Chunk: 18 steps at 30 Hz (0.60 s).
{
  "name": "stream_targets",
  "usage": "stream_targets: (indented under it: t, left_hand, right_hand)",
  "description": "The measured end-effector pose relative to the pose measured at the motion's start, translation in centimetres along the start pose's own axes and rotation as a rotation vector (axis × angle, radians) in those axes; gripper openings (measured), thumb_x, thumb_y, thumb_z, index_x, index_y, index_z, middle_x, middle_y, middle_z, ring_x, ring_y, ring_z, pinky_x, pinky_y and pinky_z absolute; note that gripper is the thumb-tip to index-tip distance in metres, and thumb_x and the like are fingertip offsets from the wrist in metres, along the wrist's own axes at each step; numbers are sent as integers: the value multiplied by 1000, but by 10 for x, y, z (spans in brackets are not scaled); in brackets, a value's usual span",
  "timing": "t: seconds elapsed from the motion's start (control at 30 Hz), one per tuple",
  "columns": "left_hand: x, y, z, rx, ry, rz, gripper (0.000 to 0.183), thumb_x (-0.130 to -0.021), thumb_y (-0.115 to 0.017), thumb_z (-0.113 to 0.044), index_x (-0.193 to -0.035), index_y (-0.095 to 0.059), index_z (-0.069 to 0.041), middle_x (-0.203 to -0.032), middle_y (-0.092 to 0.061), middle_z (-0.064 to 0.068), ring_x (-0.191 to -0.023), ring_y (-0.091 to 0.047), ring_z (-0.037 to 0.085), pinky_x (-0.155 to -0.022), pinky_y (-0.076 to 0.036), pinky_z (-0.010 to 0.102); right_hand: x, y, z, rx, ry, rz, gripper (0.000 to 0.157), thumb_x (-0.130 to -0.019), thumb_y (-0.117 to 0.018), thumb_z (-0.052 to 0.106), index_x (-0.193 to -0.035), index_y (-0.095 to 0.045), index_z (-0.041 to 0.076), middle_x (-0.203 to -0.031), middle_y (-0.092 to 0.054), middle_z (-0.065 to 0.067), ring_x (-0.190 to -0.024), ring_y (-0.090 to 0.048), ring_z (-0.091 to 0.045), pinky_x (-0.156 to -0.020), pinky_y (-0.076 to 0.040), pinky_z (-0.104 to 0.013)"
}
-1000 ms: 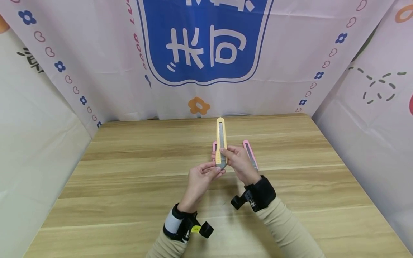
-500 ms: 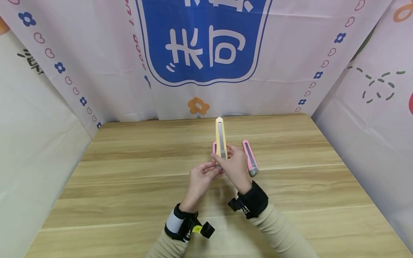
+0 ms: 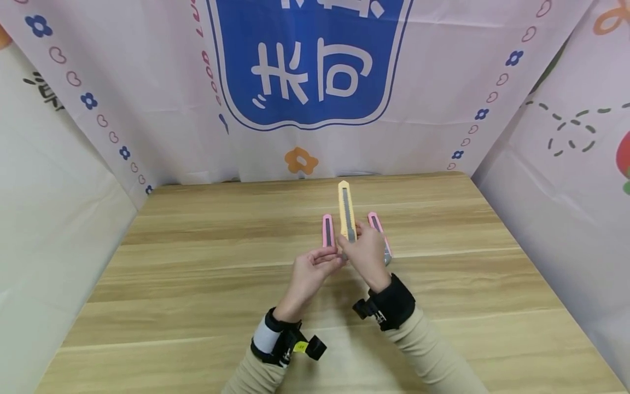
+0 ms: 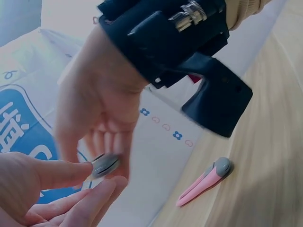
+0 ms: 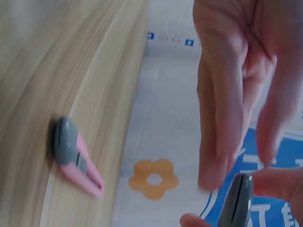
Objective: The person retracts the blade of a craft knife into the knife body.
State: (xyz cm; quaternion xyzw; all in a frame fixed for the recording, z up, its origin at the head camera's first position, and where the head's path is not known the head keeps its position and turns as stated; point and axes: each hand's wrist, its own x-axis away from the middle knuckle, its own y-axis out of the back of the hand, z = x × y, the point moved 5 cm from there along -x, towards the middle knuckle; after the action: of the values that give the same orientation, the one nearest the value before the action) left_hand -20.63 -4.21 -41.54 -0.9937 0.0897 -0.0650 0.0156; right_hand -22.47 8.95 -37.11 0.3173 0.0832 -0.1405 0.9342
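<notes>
In the head view, a yellow utility knife [image 3: 347, 210] stands tip up above the table, and my right hand [image 3: 366, 256] pinches its lower, grey-ended part. My left hand [image 3: 309, 276] is just left of the knife's bottom end, its thumb and fingers apart in the right wrist view. The knife's grey end [image 4: 105, 165] shows close to the left fingertips in the left wrist view. Behind the hands lie a pink utility knife [image 3: 327, 229] on the left, its lower end hidden by my left hand, and another pink utility knife [image 3: 376, 223], partly covered by my right hand.
The wood-grain table [image 3: 197, 273] extends to both sides and in front. A printed cloth [image 3: 423, 98] with a blue emblem hangs behind it, and pale side cloths flank it. Each wrist wears a black strap with a small camera [image 3: 315, 347].
The right hand has shifted its grip on the yellow utility knife and carried it slightly right, off the left fingers. The left pink utility knife shows more. The left hand has hardly moved.
</notes>
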Motion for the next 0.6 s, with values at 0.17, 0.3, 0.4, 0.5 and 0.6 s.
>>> stream_targets:
  t: [0.17, 0.3, 0.4, 0.5, 0.6]
  left_hand:
    - [-1, -1, 0, 34, 9, 21, 32, -87, -64, 2, -119, -62, 6, -111, -69, 28, -94, -73, 21, -85, -62, 25]
    - [-1, -3, -1, 48, -1, 37, 32, -88, -63, 3, -119, -61, 8, -111, -68, 29, -93, -73, 20, -85, -62, 27]
    - [-1, -3, -1, 54, 9, 37, 32, -88, -64, 2, -119, -61, 7, -112, -68, 28, -91, -73, 16, -85, -62, 27]
    - [-1, -3, 0, 43, 17, 27, 31, -88, -64, 1, -119, -62, 7, -112, -69, 27, -89, -73, 14, -84, -62, 25]
    - [-1, -2, 0, 42, 33, 12, 31, -88, -64, 2, -118, -62, 5, -111, -69, 26, -88, -73, 13, -83, -62, 23]
  right_hand:
    - [-9, 13, -20, 33, -102, 20, 50, -78, -76, 15, -120, -59, -9, -103, -72, -27, -83, -71, -35, -67, -62, -39]
    - [-17, 23, -42, 78, -170, 34, 50, -80, -75, 18, -121, -61, -7, -105, -71, -25, -81, -70, -33, -63, -61, -34]
    - [-22, 31, -59, 110, -193, 37, 48, -81, -74, 17, -120, -62, -6, -106, -71, -25, -82, -70, -32, -64, -59, -32]
    - [-25, 39, -75, 151, -191, 29, 44, -81, -73, 16, -117, -64, -7, -102, -71, -26, -79, -69, -31, -59, -55, -26]
    - [-28, 48, -89, 200, -201, 23, 39, -81, -73, 15, -112, -67, -8, -96, -72, -27, -71, -66, -29, -52, -45, -20]
